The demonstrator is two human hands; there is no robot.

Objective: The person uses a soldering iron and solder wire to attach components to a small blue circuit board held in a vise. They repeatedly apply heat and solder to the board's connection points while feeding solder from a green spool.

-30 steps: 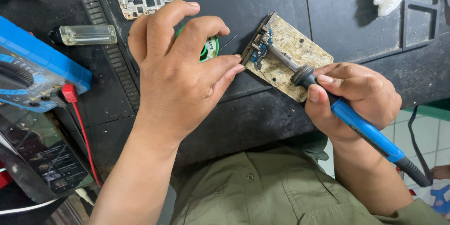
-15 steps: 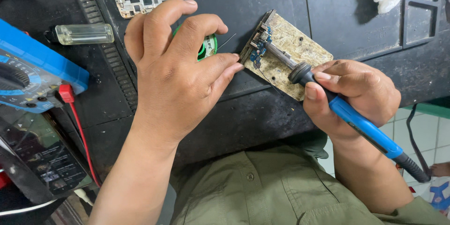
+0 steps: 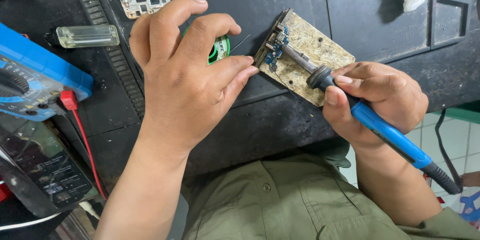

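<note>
The right hand (image 3: 380, 102) is clamped on a blue-handled iron (image 3: 360, 112), its metal tip on a small blue board (image 3: 274, 52) lying at the left end of a rough chipboard block (image 3: 305, 57); the left hand (image 3: 190, 77) pinches thin solder wire (image 3: 241, 42) from a green spool (image 3: 219, 50), fingertips touching the block's edge; those fingers sit near the hot tip and risk a burn; the tiny board looks unclamped and could shift on the black bench (image 3: 280, 120).
</note>
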